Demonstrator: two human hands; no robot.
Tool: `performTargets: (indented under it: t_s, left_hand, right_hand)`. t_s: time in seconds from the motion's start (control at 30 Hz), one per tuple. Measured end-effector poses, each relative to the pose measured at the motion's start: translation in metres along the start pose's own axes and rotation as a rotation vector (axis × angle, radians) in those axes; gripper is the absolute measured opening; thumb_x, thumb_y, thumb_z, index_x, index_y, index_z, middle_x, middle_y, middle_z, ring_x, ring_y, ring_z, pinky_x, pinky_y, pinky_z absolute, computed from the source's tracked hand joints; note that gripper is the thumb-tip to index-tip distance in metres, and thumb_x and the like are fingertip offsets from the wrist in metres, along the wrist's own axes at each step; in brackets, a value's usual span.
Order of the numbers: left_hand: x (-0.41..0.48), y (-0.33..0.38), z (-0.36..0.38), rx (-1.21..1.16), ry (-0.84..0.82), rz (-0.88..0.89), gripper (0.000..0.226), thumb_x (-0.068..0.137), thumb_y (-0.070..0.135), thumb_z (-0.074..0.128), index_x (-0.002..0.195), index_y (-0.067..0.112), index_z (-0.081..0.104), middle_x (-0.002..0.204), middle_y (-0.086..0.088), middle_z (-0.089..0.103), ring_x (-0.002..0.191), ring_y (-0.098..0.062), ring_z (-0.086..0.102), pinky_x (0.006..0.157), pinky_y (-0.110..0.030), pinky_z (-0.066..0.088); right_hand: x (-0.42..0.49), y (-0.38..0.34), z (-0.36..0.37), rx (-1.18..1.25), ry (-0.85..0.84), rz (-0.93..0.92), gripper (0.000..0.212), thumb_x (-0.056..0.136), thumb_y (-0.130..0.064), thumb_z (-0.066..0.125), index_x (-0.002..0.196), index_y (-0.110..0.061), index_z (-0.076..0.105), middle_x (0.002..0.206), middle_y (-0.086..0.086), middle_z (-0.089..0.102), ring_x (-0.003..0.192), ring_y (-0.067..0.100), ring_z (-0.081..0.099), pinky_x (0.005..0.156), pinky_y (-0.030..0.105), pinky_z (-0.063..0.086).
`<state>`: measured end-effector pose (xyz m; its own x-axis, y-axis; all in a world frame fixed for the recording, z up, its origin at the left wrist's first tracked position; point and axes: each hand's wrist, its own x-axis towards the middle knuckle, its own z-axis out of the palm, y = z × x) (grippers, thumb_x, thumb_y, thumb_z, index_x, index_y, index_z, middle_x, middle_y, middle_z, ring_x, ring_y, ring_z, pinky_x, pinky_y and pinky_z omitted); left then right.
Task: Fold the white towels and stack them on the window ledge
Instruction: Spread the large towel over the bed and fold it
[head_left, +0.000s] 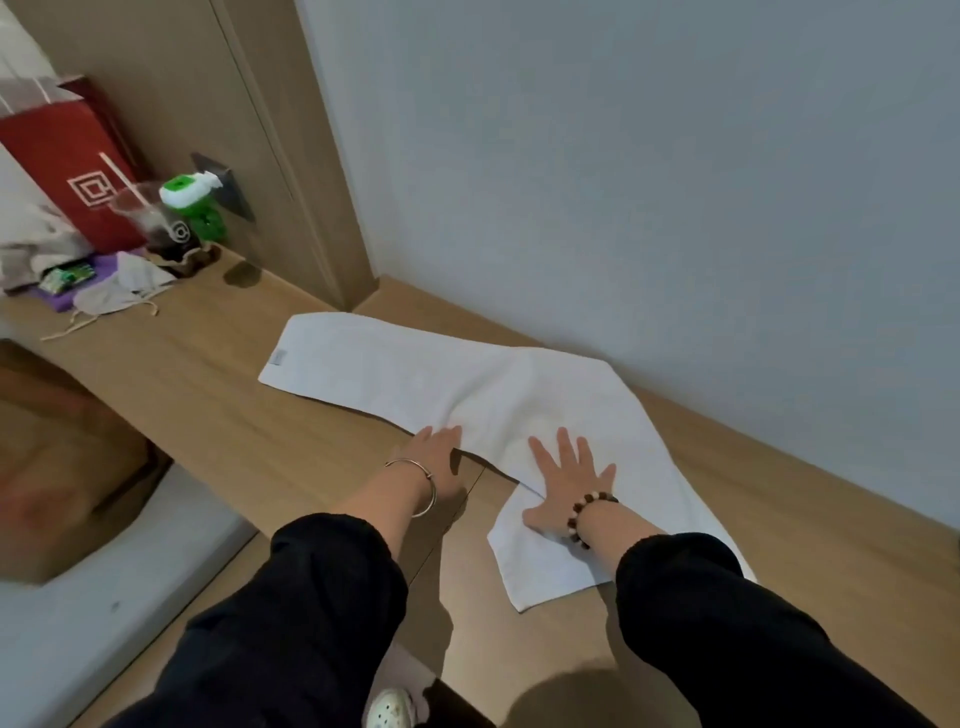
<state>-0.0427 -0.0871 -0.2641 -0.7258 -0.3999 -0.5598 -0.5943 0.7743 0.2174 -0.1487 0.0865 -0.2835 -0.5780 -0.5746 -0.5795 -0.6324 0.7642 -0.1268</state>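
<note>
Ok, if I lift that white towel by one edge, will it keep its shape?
Probably not: the white towel already bends midway and wrinkles under the flat right hand, so it looks floppy and would likely drape. Pushed, it seems apt to bunch rather than slide on the wooden ledge, judging by the raised fold beside the left hand.

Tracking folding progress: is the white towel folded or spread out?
Mostly spread: the white towel lies as a long bent strip on the wooden ledge, right hand flat on it, left hand at its edge.
</note>
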Motion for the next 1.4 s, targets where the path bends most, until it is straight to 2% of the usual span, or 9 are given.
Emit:
performTargets:
  t_s: [0.07,0.17,0.27,0.37,0.5,0.63,0.93,1.13,1.4]
  left_hand:
    - [-0.012,-0.006,0.014,-0.041,-0.031,-0.048,0.078,0.089,0.027,0.051,0.152,0.024,0.004,0.159,0.002,0.012,0.145,-0.02,0.013,0.117,-0.043,0.018]
    - [-0.03,-0.016,0.04,0.146,0.034,-0.079,0.073,0.092,0.032,0.045,0.152,0.023,0.004,0.159,0.006,0.004,0.145,-0.018,0.01,0.115,-0.045,0.016]
    - [-0.03,-0.028,0.046,0.186,0.318,-0.047,0.042,0.094,0.028,0.038,0.135,0.022,0.044,0.142,0.004,0.042,0.129,-0.017,0.037,0.099,-0.032,0.033]
    - [-0.016,-0.039,0.041,0.161,0.553,0.035,0.039,0.092,0.025,0.041,0.131,0.021,0.046,0.138,0.0,0.045,0.124,-0.02,0.04,0.096,-0.029,0.035]
    - [0.015,-0.039,0.041,0.165,0.484,0.123,0.066,0.095,0.034,0.041,0.152,0.026,0.008,0.158,0.003,0.013,0.145,-0.018,0.01,0.117,-0.042,0.009]
    - [0.036,-0.041,0.031,0.059,0.641,0.076,0.055,0.091,0.028,0.042,0.145,0.027,0.032,0.14,0.005,0.047,0.13,-0.017,0.038,0.107,-0.037,0.03]
    - [0.022,-0.056,0.048,0.18,0.729,0.176,0.026,0.088,0.022,0.045,0.111,0.022,0.056,0.112,-0.002,0.058,0.113,-0.021,0.047,0.086,-0.034,0.04]
    - [-0.014,-0.084,0.068,0.089,0.704,0.181,0.034,0.093,0.022,0.046,0.124,0.028,0.06,0.122,-0.006,0.058,0.111,-0.025,0.055,0.092,-0.033,0.046]
    - [-0.056,-0.107,0.092,-0.005,0.699,0.172,0.035,0.099,0.025,0.043,0.132,0.029,0.055,0.134,0.001,0.055,0.124,-0.019,0.049,0.105,-0.03,0.037]
  right_hand:
    - [-0.002,-0.003,-0.003,-0.024,-0.017,-0.032,0.098,0.079,-0.043,0.054,0.147,-0.04,-0.017,0.154,-0.001,-0.03,0.143,0.029,-0.022,0.112,0.061,0.001]
    - [-0.005,-0.013,-0.002,-0.059,-0.051,-0.088,0.102,0.076,-0.033,0.057,0.146,-0.042,-0.016,0.154,-0.001,-0.031,0.143,0.029,-0.022,0.113,0.06,0.001]
    - [-0.004,-0.025,0.005,-0.092,-0.031,-0.106,0.101,0.076,-0.025,0.055,0.147,-0.043,-0.015,0.154,-0.001,-0.031,0.143,0.029,-0.022,0.112,0.06,-0.001]
    - [0.007,-0.034,0.007,-0.106,0.003,-0.103,0.096,0.079,-0.022,0.05,0.147,-0.043,-0.014,0.154,-0.001,-0.031,0.143,0.029,-0.023,0.112,0.06,-0.004]
    - [0.029,-0.046,0.005,-0.044,0.089,-0.115,0.09,0.081,-0.023,0.05,0.147,-0.045,-0.007,0.156,-0.004,-0.026,0.143,0.026,-0.022,0.114,0.057,-0.008]
    - [0.044,-0.053,0.006,-0.048,0.158,-0.126,0.09,0.08,-0.023,0.052,0.148,-0.045,-0.003,0.157,-0.004,-0.021,0.144,0.026,-0.018,0.114,0.056,-0.007]
    - [0.034,-0.059,0.026,-0.068,0.317,-0.113,0.082,0.082,-0.024,0.052,0.148,-0.045,0.007,0.159,-0.005,-0.007,0.146,0.025,-0.004,0.114,0.055,0.004]
    - [-0.001,-0.077,0.045,-0.181,0.309,-0.113,0.075,0.089,-0.023,0.048,0.149,-0.042,0.008,0.16,0.001,-0.003,0.145,0.03,0.006,0.117,0.05,0.015]
    - [-0.048,-0.094,0.061,-0.201,0.278,-0.15,0.074,0.089,-0.015,0.055,0.15,-0.036,0.018,0.158,0.001,0.015,0.142,0.028,0.02,0.114,0.042,0.026]
